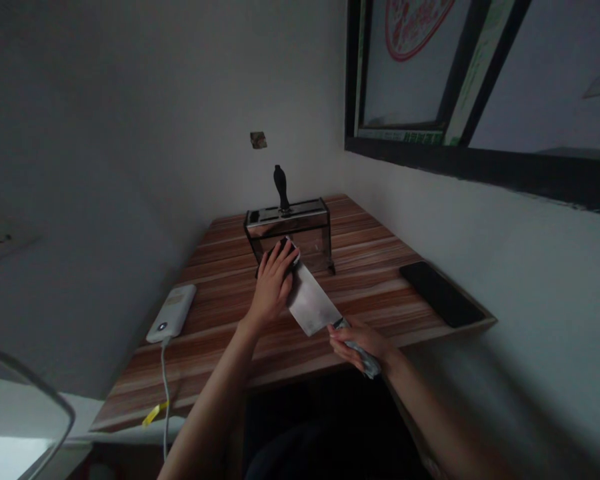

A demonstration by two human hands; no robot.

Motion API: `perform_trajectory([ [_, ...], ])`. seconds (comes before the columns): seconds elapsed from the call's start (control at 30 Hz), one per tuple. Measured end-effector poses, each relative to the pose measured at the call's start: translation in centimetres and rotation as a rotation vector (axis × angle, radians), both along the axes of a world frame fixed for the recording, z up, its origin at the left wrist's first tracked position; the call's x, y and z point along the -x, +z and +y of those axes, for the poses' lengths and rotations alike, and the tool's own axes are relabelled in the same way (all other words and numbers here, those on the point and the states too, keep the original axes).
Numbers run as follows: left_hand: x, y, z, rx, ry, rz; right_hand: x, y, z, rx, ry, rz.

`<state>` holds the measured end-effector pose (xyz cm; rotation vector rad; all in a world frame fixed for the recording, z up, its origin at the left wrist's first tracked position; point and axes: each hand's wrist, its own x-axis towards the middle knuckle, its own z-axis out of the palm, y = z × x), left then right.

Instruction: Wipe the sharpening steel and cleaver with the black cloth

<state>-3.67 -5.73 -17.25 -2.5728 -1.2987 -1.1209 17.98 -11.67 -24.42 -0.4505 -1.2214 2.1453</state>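
Observation:
My right hand (pixel 361 343) is closed round the handle of a cleaver (pixel 310 301) with a broad silver blade, held flat and pointing away over the wooden table (pixel 220 333). My left hand (pixel 274 283) presses a dark cloth or pad (pixel 291 252) against the far end of the blade, fingers curled over it. Just behind stands a metal knife block (pixel 290 230) with one black knife handle (pixel 281 187) sticking up from it.
A white power bank (pixel 173 312) with a cable (pixel 165 393) lies at the table's left edge. A black phone (pixel 441 293) lies at the right edge by the wall. A dark-framed window (pixel 455 80) is above right. White walls enclose the table's corner.

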Motion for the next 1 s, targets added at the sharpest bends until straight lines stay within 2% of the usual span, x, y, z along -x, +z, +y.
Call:
perform_trajectory([
  [0.07, 0.2, 0.0, 0.0, -0.013, 0.007, -0.163, -0.1, -0.2, 0.0, -0.021, -0.004, -0.012],
  [0.17, 0.9, -0.3, -0.4, 0.024, 0.06, -0.512, -0.2, -0.5, -0.2, -0.058, -0.011, -0.053],
  [0.33, 2.6, -1.8, -2.7, 0.271, 0.345, -1.214, -0.4, -0.6, -1.1, -0.11, -0.069, -0.163],
  [0.37, 2.7, -2.2, -3.6, 0.309, 0.365, -1.285, -0.4, -0.4, -1.4, -0.131, -0.09, -0.191],
  [0.43, 2.3, -2.7, -5.5, 0.387, 0.374, -1.394, -0.5, 0.4, -2.0, -0.185, -0.137, -0.271],
  [0.5, 1.1, -3.1, -7.6, 0.616, 0.332, -1.724, -0.6, 1.5, -2.7, -0.259, -0.178, -0.377],
  [0.57, -0.4, -3.1, -9.4, 0.805, 0.272, -1.936, -0.6, 2.7, -3.4, -0.37, -0.222, -0.482],
  [0.67, -2.6, -2.9, -11.3, 0.988, 0.168, -2.103, -0.1, 4.2, -4.4, -0.615, -0.372, -0.648],
  [0.77, -4.0, -2.6, -12.2, 1.157, 0.019, -2.139, 0.7, 4.7, -5.1, -0.778, -0.464, -0.899],
  [0.9, -4.4, -2.5, -12.7, 1.229, -0.086, -2.17, 1.4, 4.3, -5.5, -0.914, -0.425, -1.212],
  [1.0, -4.2, -3.1, -12.9, 1.198, -0.115, -2.139, 1.8, 3.9, -5.5, -0.998, -0.392, -1.373],
])
